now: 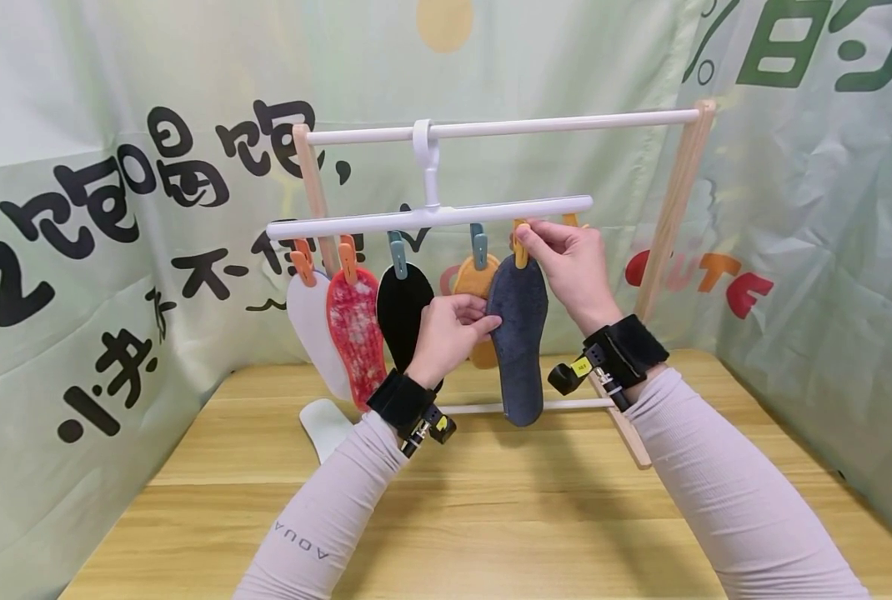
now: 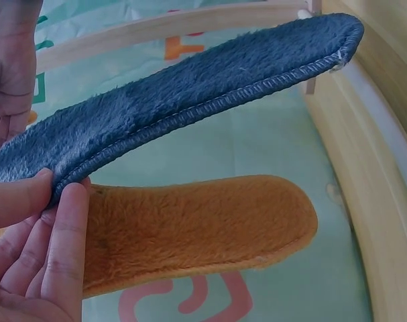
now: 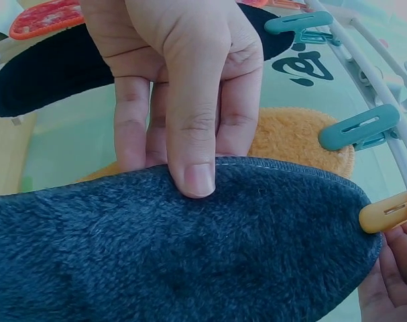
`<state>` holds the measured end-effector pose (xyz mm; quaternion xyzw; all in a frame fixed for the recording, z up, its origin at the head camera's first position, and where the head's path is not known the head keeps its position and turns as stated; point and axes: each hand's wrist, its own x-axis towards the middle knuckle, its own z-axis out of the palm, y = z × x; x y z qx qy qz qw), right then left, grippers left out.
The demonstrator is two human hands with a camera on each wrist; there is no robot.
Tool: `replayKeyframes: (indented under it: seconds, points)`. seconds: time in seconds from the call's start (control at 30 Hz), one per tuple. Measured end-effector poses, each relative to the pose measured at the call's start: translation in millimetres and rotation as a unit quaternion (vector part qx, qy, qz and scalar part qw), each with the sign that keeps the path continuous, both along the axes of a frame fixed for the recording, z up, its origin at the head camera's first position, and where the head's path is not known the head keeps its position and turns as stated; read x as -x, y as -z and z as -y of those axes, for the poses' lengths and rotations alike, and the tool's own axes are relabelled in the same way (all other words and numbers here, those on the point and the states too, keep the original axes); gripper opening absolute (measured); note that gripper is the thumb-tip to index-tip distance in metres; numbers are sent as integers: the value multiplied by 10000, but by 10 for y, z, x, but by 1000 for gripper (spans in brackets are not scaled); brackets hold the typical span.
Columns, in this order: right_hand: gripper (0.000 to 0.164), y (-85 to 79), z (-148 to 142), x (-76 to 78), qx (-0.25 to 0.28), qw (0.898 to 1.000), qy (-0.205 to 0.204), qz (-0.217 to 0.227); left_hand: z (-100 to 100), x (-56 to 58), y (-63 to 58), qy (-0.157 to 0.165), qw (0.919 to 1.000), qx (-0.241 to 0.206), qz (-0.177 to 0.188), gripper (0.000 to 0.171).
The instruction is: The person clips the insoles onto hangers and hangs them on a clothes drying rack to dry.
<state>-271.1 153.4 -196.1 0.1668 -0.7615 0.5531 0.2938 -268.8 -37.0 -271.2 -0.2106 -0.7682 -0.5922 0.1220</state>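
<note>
A fuzzy dark blue insole (image 1: pixel 519 350) hangs toe-down from a yellow clothespin (image 1: pixel 521 247) near the right part of a white hanger bar (image 1: pixel 371 222). My left hand (image 1: pixel 452 332) pinches the insole's left edge, thumb on its front face, as the right wrist view shows closely. At the top, my right hand (image 1: pixel 575 265) grips the yellow clothespin between thumb and fingers; the clip's jaws bite the insole's upper edge (image 3: pixel 369 225). Behind the blue insole hangs an orange fuzzy insole (image 2: pixel 203 231), held by a teal clothespin (image 3: pixel 361 126) and partly covered.
Further left on the hanger hang a black insole (image 1: pixel 401 304), a red-and-white one (image 1: pixel 356 333) and a white one (image 1: pixel 309 321). The hanger hooks over a rack's top rail (image 1: pixel 566 122). A pale insole (image 1: pixel 324 425) lies on the wooden table (image 1: pixel 491 517), partly behind my left sleeve.
</note>
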Motion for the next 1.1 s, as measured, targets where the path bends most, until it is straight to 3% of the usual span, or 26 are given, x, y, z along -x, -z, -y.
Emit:
replayKeyframes:
  seconds: [0.73, 1.1]
  points:
    - [38, 21, 11, -8, -46, 9999, -82, 104, 35, 9, -31, -9, 10000, -28, -91, 17]
    - [43, 106, 25, -15, 78, 9991, -249, 322, 78, 10, -3, -279, 9989, 349, -154, 19]
